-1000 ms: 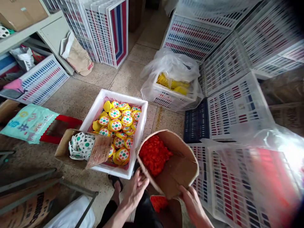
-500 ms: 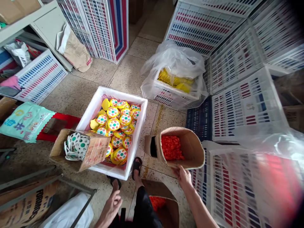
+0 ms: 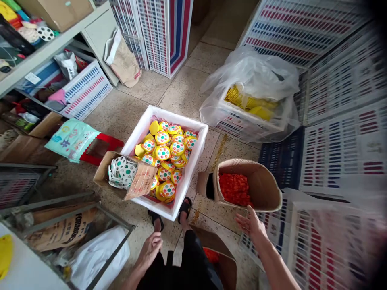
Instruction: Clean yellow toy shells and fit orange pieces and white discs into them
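A brown cardboard box [image 3: 263, 189] sits upright on the floor, open-topped with bowed walls, red pieces [image 3: 234, 188] heaped inside toward nine o'clock.

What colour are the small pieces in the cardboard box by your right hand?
Red-orange pieces, clearest in the head view.

I am looking down into what reads as a small toy workshop or stockroom. Folded plastic crates [image 3: 305, 32] stand stacked against the walls on a bare tiled floor [image 3: 169, 88], and a white bin [image 3: 187, 177] holds a heap of identical yellow spotted toy parts [image 3: 166, 153]. A cardboard box [image 3: 260, 185] of small red pieces [image 3: 234, 189] and a cluttered metal shelf [image 3: 57, 40] point to assembly or packing work.
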Tool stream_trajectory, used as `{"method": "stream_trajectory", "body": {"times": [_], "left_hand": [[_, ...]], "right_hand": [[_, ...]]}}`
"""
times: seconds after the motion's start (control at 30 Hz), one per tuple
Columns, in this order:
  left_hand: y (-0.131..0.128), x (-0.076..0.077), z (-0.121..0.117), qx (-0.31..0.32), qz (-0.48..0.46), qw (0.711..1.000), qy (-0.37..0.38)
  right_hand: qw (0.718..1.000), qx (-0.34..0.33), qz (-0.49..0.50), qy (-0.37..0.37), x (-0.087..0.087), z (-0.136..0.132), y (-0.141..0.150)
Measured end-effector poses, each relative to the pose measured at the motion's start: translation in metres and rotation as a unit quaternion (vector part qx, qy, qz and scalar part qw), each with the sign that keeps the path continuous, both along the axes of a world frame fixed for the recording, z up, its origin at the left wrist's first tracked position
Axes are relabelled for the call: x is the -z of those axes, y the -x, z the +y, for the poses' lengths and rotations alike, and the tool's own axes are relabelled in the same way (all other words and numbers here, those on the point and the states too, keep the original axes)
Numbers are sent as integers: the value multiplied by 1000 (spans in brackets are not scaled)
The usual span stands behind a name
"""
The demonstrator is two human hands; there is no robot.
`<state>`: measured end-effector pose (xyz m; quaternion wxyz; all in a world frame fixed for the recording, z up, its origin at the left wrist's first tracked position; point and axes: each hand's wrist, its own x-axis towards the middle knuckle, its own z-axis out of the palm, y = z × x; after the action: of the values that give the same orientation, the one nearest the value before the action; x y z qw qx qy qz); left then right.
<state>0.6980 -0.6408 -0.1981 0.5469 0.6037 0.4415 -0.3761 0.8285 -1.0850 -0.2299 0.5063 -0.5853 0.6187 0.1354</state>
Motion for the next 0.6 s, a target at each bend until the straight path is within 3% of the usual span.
{"method": "stream_trajectory", "body": {"times": [0.13,0.3,0.6], "left_hand": [[20,1,15,-21,16,999,-17],[33,9,25,-24,46,998,-32],[27,6,24,-6,65,998,-20]], "right_hand": [[998,11,38,-55,6,-2,-18],[997,52,-23,-56,19,-8,-42],[980,153,-126,-28,30,9,4]]}}
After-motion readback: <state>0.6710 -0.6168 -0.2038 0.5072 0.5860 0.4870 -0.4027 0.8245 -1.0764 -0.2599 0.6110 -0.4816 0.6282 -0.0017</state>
